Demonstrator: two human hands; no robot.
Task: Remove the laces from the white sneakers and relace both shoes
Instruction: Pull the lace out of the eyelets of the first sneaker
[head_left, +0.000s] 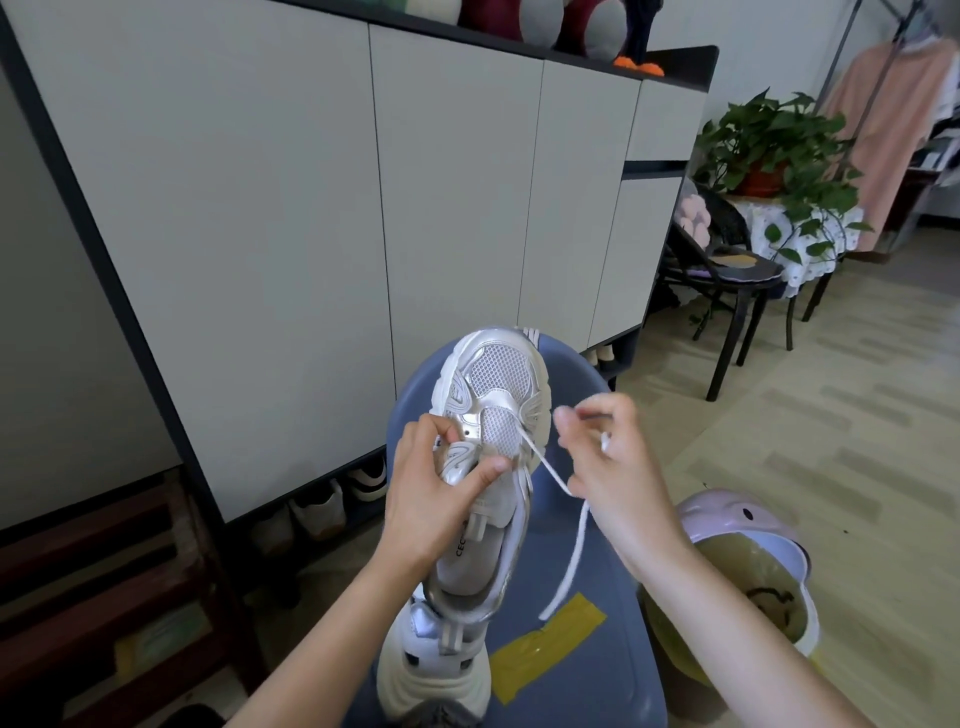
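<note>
- Second shoe rests lowest, on the chair.
- Left hand grips the sneaker; right hand pinches the lace.
- Best pulled straight, steadily, sneaker held firm.

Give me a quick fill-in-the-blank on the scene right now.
1. The left hand holds the ____.
2. The lace runs from the sneaker to the ____ hand.
3. A strip of ____ tape is stuck on the chair.

Missing words: sneaker; right; yellow
</note>
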